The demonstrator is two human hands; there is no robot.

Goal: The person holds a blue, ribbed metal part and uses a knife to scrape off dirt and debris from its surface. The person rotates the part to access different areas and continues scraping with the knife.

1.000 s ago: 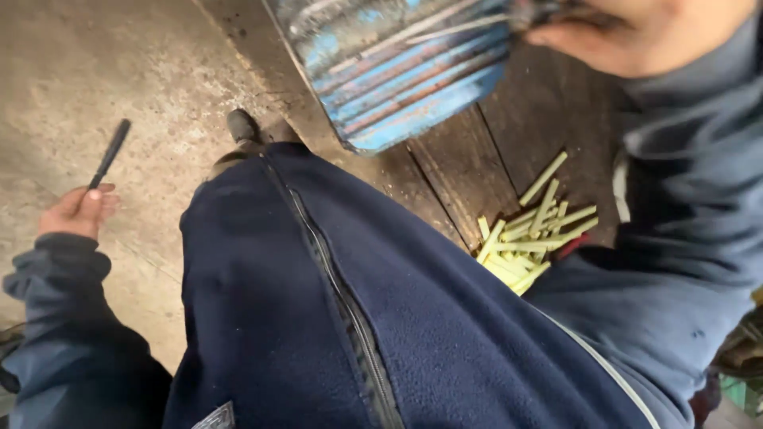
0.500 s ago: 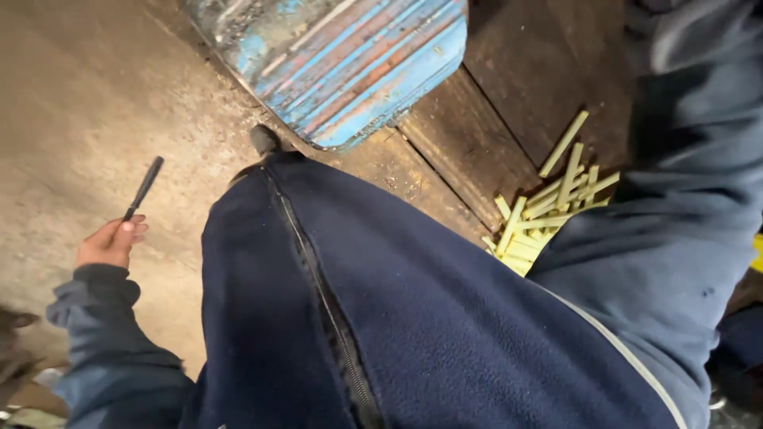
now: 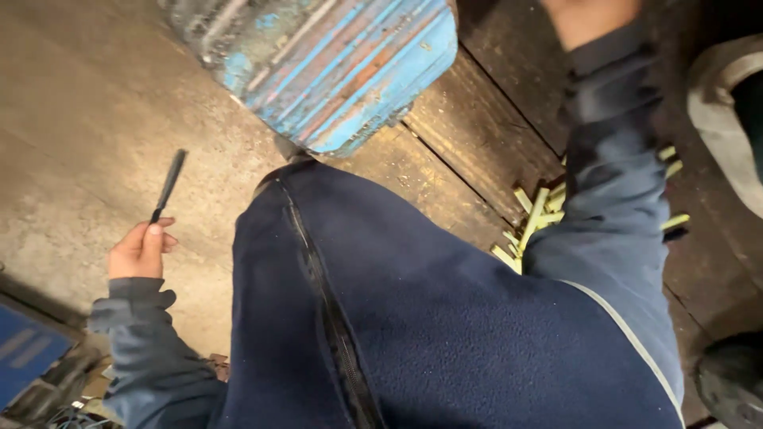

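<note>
Tool first: a slim black rod-like tool (image 3: 168, 185), thin and straight, pinched at its lower end by my left hand (image 3: 139, 251) out over the bare concrete floor (image 3: 71, 135), well to the left of my body. I judge it light and stiff, probably metal or hard plastic; held at one end it will lever easily, so a grip nearer its middle would steady it, and the narrow shaft could roll between the fingertips. The left hand is closed on it, thumb on top, wrist bent back, the forearm in a dark blue sleeve (image 3: 147, 349) drawn in low beside my hip.

My right hand (image 3: 590, 17) reaches up and forward to the top edge of the view. Only its wrist end shows, so I cannot tell whether it is open or closed, or what it touches. Its sleeve crosses over a scatter of pale yellow-green sticks (image 3: 534, 218) lying on dark wooden planks (image 3: 477, 143). Just ahead of my jacket (image 3: 445, 334) sits a ribbed blue metal casing (image 3: 350, 67), worn and rusty. A light-coloured shoe (image 3: 727, 119) shows at the right edge.
</note>
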